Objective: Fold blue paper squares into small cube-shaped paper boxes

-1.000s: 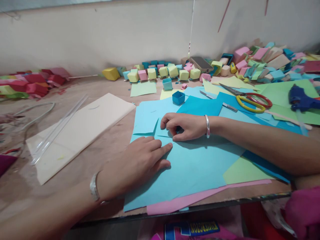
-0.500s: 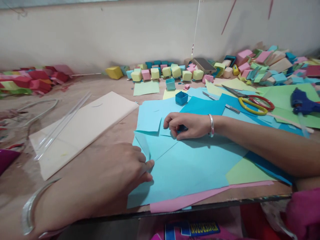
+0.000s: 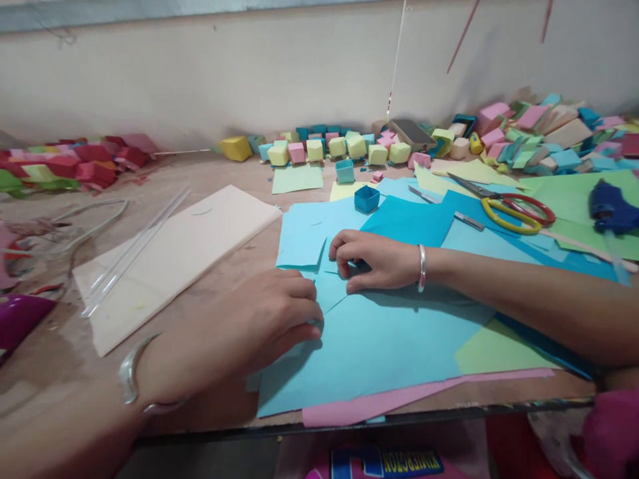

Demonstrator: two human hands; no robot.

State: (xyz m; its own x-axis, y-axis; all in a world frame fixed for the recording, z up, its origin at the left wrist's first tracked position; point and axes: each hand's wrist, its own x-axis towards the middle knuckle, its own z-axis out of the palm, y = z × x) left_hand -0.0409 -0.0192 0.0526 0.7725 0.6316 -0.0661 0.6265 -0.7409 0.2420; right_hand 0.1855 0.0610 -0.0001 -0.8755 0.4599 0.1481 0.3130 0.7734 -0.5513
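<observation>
Resting right hand (image 3: 374, 259), fingers curled, and left hand (image 3: 272, 316), fingers bent close, on light-blue sheet (image 3: 379, 349) beneath both, pinch can't tell; short diagonal line (image 3: 337, 304) between them, rest looks unworked, dark-blue open box (image 3: 367, 199) beyond right hand already formed.

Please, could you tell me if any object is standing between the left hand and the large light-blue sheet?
Nothing visible stands between them: the left hand is over the left part of the light-blue sheet. The small blue box and the scissors lie farther back.
</observation>
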